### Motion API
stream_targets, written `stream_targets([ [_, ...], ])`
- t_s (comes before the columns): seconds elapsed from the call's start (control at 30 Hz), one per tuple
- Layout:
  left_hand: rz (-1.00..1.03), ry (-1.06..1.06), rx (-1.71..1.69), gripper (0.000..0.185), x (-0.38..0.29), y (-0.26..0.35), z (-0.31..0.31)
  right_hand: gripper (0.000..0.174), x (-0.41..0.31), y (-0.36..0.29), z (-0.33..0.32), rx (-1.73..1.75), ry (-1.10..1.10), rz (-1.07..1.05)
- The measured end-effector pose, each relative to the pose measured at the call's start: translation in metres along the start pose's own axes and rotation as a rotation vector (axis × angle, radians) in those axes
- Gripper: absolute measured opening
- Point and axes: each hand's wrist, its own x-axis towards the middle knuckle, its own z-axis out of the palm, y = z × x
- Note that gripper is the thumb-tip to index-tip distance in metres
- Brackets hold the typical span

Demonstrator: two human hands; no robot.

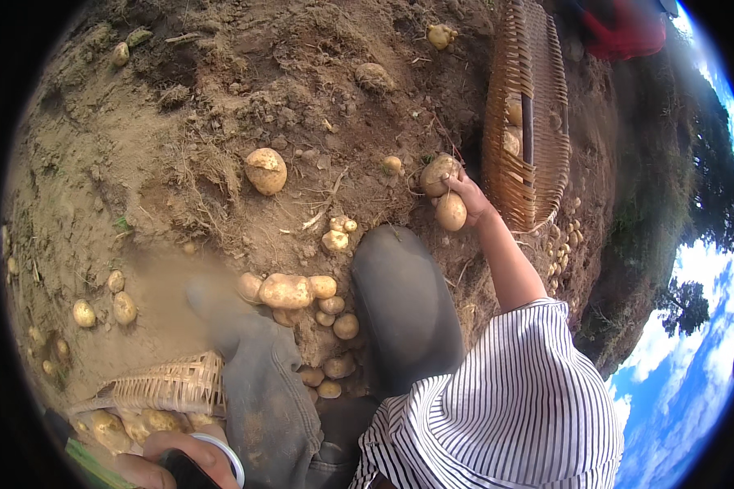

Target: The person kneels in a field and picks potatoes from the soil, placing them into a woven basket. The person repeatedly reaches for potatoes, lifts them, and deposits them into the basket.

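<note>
My right hand [470, 197] reaches out to the right of a dark knee [407, 305] and grips a large dirty potato [438, 175], with a smaller smooth potato [451, 212] against its fingers. A woven basket [547, 110] with potatoes in it stands just beyond that hand. At the bottom left edge my left hand [171, 455] is partly cut off, beside a dark object [186, 469] and a white ring-shaped band [226, 455]; whether it holds anything is unclear. Next to it is a second woven basket [165, 385] with potatoes [109, 430].
Potatoes lie scattered on the loose soil, among them a split one [266, 172], a knobbly cluster [336, 235] and a long one [286, 291] near the legs. More potatoes [564, 247] lie beyond the right basket. A person in red [627, 30] is at the upper right.
</note>
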Motion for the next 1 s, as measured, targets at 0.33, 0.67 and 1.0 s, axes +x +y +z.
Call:
stream_targets([
  [0.33,0.019,-0.050,0.069,0.032,-0.009,-0.005,0.002,0.089,-0.027,-0.010,0.095,0.125,-0.469,-0.353],
  [0.67,0.035,-0.093,0.181,0.035,-0.013,-0.009,-0.001,0.054,-0.020,0.029,0.207,0.092,-0.216,-0.240],
  [1.0,0.110,-0.090,0.271,0.038,-0.012,-0.009,0.001,0.039,-0.032,0.007,0.173,-0.515,-0.176,-0.578],
])
